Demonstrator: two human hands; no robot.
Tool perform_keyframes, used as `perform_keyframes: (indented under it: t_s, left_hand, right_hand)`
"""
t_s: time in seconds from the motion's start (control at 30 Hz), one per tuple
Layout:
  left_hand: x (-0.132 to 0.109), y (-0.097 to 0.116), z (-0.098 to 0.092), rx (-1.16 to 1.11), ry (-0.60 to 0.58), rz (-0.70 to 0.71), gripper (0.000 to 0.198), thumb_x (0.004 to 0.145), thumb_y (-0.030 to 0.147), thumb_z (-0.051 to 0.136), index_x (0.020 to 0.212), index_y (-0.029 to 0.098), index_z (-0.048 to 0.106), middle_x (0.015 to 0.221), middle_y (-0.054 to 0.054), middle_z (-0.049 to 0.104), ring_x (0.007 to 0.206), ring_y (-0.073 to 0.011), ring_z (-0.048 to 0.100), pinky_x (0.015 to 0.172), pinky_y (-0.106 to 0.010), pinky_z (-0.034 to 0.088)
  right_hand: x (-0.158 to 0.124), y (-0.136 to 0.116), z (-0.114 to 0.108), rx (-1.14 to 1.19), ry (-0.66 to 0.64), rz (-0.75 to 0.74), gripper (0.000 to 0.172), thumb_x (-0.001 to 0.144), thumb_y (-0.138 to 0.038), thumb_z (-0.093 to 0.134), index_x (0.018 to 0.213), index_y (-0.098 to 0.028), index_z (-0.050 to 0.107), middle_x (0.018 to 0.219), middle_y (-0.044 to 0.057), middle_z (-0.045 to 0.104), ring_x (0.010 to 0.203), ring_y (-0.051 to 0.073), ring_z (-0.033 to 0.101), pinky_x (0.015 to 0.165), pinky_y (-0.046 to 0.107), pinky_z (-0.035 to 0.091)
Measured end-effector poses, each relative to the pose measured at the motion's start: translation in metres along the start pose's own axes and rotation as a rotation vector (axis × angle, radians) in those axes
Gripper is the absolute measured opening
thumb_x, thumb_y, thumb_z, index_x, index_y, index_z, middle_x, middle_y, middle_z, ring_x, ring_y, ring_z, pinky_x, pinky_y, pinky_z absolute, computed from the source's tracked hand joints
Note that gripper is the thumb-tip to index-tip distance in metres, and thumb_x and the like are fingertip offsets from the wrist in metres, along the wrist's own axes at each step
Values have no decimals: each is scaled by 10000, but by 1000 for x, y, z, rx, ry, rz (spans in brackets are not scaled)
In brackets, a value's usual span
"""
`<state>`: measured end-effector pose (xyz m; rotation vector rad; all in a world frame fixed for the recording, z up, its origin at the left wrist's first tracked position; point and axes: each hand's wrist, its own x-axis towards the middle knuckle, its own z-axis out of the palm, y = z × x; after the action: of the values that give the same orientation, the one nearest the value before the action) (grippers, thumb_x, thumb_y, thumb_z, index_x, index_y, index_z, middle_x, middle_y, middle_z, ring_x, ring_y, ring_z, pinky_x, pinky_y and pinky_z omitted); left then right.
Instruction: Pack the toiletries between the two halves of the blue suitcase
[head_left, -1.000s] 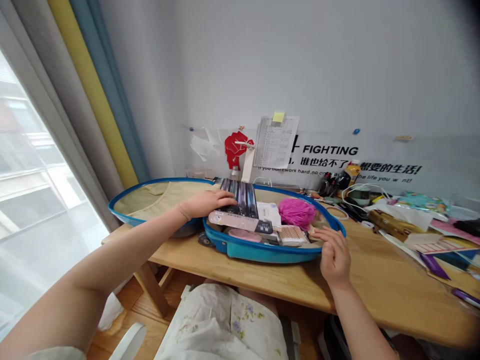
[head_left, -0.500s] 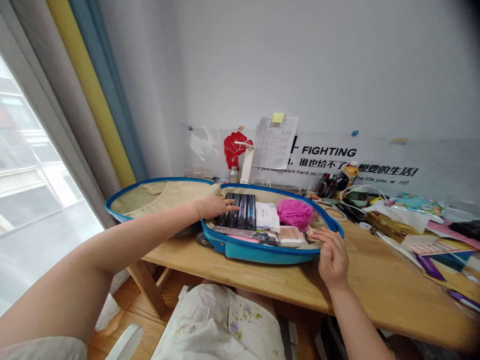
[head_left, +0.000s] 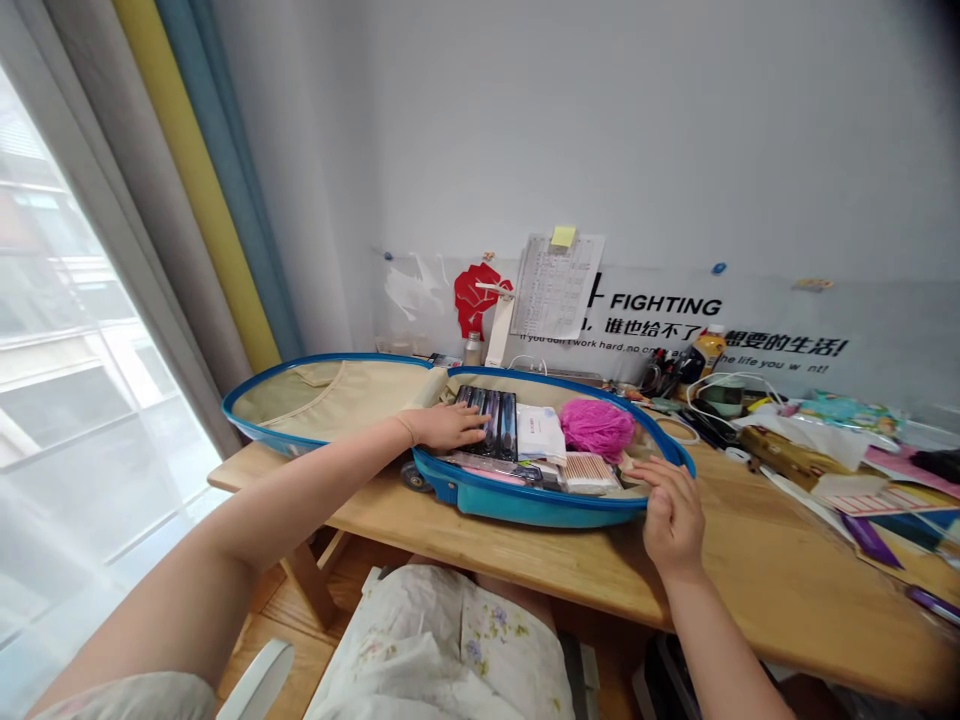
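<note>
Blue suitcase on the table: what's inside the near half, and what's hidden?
Inside the blue suitcase lie dark boxed packs, a white packet, a pink puff and cotton swabs. The left hand covers the packs' left end; anything beneath them is hidden.

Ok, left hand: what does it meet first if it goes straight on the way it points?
The left hand points right, so first come the dark striped packs in the open blue suitcase. Its fingertips may already be touching them; depth is unclear.

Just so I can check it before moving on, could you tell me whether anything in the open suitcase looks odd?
The fluffy pink ball stands out: it bulges well above the black boxes and white packet beside it, rising over the suitcase's blue rim. Nothing looks spilled or damaged from this view.
</note>
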<state>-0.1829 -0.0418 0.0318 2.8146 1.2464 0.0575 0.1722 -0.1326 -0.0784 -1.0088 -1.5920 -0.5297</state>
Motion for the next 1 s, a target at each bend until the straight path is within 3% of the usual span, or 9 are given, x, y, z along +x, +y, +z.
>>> perform_keyframes:
  t_s: [0.13,0.2,0.27,0.37,0.43,0.6,0.73,0.87,1.0]
  left_hand:
    - [-45,-3,-6,-32,245,-107,541,1057,403,212,1536,200,363,1600,-89,344,1486,-230,301,1194,-428,297]
    - [-80,-10,5,-35,441,-215,515,1052,439,233,1454,244,488,1550,-72,441,1473,-255,331,1197,-497,282]
    - [-115,-21,22,-7,563,-346,485,1042,446,260,1351,260,585,1478,-76,532,1442,-278,385,1191,-570,250]
    - [-156,-37,48,37,621,-511,455,1024,442,294,1266,259,634,1396,-94,605,1382,-302,463,1166,-630,241]
    - [-169,-45,60,58,611,-547,418,1006,432,335,1224,270,653,1358,-93,633,1344,-308,503,1151,-640,250]
    - [-169,-53,71,52,648,-490,358,999,368,356,1078,300,699,1243,-53,702,1263,-271,573,1166,-598,215]
    - [-162,-49,74,19,715,-464,346,1009,352,364,1030,292,703,1205,-41,720,1220,-261,593,1170,-584,181]
    - [-153,-34,78,-5,749,-423,331,1015,344,383,1010,296,711,1174,-31,730,1168,-248,613,1183,-568,152]
    - [-134,-8,83,-10,764,-363,312,1015,324,410,1017,307,721,1171,-19,727,1151,-235,618,1193,-554,155]
  right_hand:
    - [1,1,-1,-9,-15,-5,404,981,-324,327,910,-212,709,946,83,726,1037,247,650,1006,476,416]
    - [1,-1,-3,-32,-18,-2,410,985,-332,320,915,-217,707,959,82,727,1045,248,649,1028,486,398]
    - [2,-4,-6,-76,-8,-30,389,982,-354,344,925,-227,707,983,79,729,1069,252,646,1075,504,353]
    - [5,-14,-9,-120,-67,-150,355,957,-458,425,952,-253,715,995,64,736,1071,250,655,1126,501,306]
    - [8,-21,-9,-120,-152,-236,333,930,-517,493,967,-271,714,966,44,744,1018,235,672,1115,471,335]
    - [17,-33,-15,-76,-182,-338,225,891,-464,635,876,-246,689,767,10,733,733,179,663,908,366,465]
    - [21,-30,-26,-105,-213,-380,264,887,-473,644,789,-229,668,678,8,703,629,162,630,712,316,469]
    - [21,-13,-44,-122,-274,-347,323,893,-526,608,760,-244,693,661,16,700,602,173,639,673,332,484]
    - [21,16,-72,-91,-358,-211,412,858,-643,569,741,-280,725,653,36,704,596,212,663,621,365,509]
